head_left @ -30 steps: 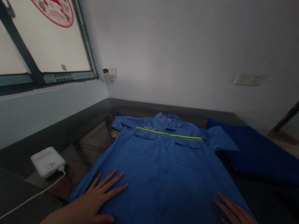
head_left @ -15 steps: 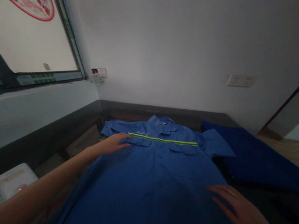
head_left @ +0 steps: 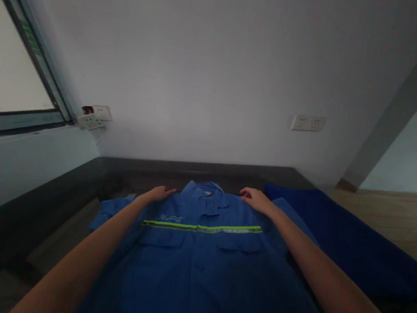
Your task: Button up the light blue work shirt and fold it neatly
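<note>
A blue work shirt (head_left: pixel 192 255) lies spread front side up, its collar at the far end. It has a button front, two flap pockets, a yellow-green reflective stripe and the letters NJPG on the chest. My left hand (head_left: pixel 159 193) is closed on the shirt's left shoulder as I see it, beside the collar. On the opposite shoulder, my right hand (head_left: pixel 257 199) has its fingers curled in a pinch at the cloth's upper edge. My forearms cover parts of both sleeves. The shirt's lower end is dark and runs out of view.
A darker blue cloth (head_left: pixel 330 230) lies to the right of the shirt. Behind stands a dark raised edge (head_left: pixel 192 167) against the white wall (head_left: pixel 202 75). Wall sockets (head_left: pixel 308 123) are at the right, with another socket (head_left: pixel 92 121) near the window corner at left.
Both hands have moved away from me to the shirt's shoulders; earlier they lay open, the left near the chest pocket, the right over the lower front. The view has turned slightly right.
</note>
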A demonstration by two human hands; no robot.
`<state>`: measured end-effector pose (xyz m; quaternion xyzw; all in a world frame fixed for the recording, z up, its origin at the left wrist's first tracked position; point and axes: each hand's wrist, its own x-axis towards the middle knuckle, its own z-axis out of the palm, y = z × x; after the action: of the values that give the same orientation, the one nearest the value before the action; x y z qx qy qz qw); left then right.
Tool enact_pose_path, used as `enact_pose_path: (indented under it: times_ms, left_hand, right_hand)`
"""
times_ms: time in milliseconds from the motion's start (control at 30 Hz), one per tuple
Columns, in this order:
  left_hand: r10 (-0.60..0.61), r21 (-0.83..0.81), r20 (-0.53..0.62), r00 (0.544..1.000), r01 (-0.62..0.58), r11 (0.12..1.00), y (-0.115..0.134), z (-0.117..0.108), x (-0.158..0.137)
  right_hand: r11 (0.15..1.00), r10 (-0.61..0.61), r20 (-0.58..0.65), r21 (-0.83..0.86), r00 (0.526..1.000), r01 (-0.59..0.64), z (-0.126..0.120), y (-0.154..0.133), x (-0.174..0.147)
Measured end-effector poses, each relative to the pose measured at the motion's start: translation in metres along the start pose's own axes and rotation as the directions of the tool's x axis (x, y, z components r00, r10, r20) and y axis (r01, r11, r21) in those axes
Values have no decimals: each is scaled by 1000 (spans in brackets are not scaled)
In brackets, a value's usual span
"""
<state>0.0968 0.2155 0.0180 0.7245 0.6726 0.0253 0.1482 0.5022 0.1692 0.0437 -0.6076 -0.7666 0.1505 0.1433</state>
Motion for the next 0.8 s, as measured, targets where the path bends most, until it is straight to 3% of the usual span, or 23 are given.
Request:
enact_pose_path:
  times_ms: [100,233,433,600,800]
  left_hand:
    - [-4,-17,75,997,5,1000,2,1,22]
    - [26,-49,95,995,-21,999,1,10,40]
    - [69,-67,-5,998,-69,995,0,35,49]
    - [147,-84,-147,978,-161,983,7,45,47]
    - [217,-168,-226,950,-258,952,14,50,41]
  right_hand:
    - [996,84,-1,-24,996,-84,23,4,42]
    - [991,132,17,-12,991,-132,47,15,68]
    - [991,105,36,80,994,-107,62,31,71]
    - [987,82,-119,148,989,-65,61,37,70]
    - [976,26,-269,217,963,34,54,36,68]
